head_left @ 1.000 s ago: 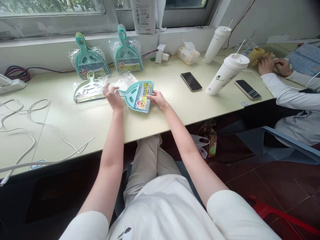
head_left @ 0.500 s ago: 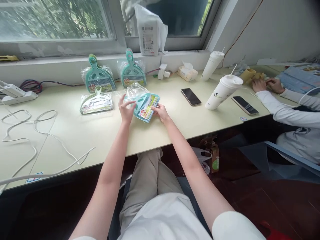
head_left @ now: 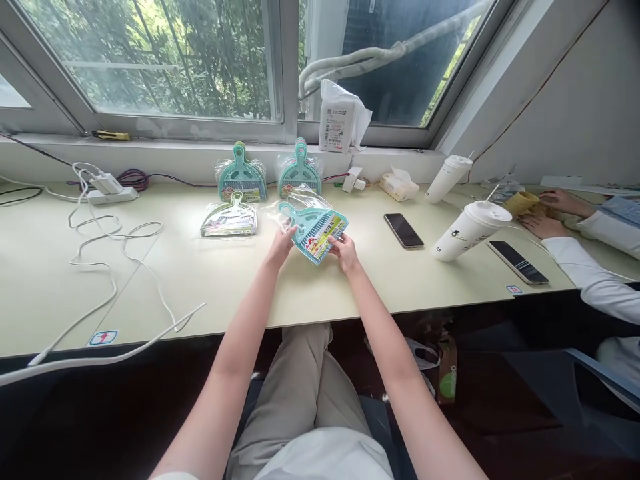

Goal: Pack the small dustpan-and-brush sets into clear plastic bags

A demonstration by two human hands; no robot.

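Between my hands is a teal dustpan and brush set (head_left: 315, 230) with a printed card, tilted over the table, its handle toward the upper left. My left hand (head_left: 284, 245) grips its left edge near the handle. My right hand (head_left: 345, 253) pinches the card end at the right. Clear plastic wrap lies loose just behind the set. A flat, wrapped dustpan set with a pale green rim (head_left: 230, 219) lies to the left of my left hand. Two upright stacks of teal dustpan sets, the left stack (head_left: 242, 177) and the right stack (head_left: 300, 172), lean at the wall, partly in plastic.
On the right are a phone (head_left: 404, 231), a large white cup (head_left: 470, 230), another cup (head_left: 447, 179), a tissue pack (head_left: 399, 185) and a second phone (head_left: 518, 261). A co-worker's hands (head_left: 545, 225) hold something yellowish. White cables (head_left: 113, 267) and a power strip (head_left: 113, 194) occupy the left.
The camera view has shifted, so the table things appear lower and mostly farther right. My left hand's raised fingers have closed onto the dustpan set's edge; my right hand keeps its hold.
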